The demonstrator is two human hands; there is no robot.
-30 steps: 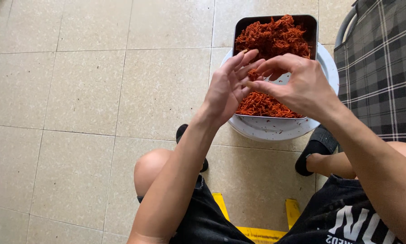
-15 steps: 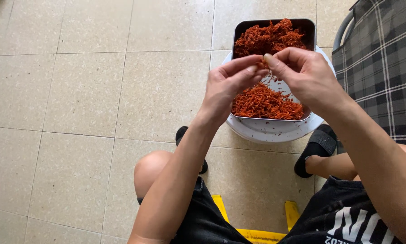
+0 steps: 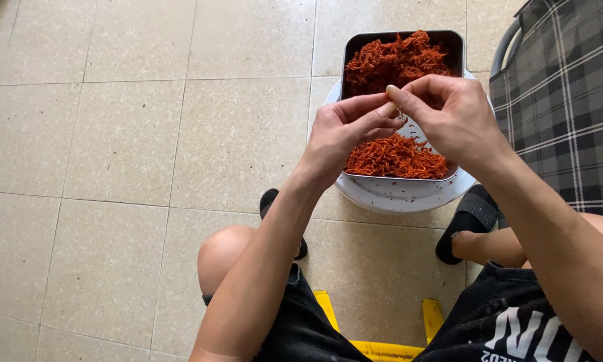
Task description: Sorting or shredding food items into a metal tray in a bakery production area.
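My left grip [image 3: 345,131] and right grip [image 3: 449,117] were pinched together fingertip to fingertip above the tray; whatever sat between them was too small for me to make out. Going left to right, the tiled floor [image 3: 127,134] lay open and wide beside my left forearm. The metal tray [image 3: 350,53] of red-orange shreds [image 3: 395,64] sat on a white round base [image 3: 395,198], its near edge just beyond my knees, one heap at the far end, another [image 3: 395,157] nearer. My black sandal [image 3: 466,224] stood close under the base's right rim. A plaid chair [image 3: 563,100] closed off the right side.
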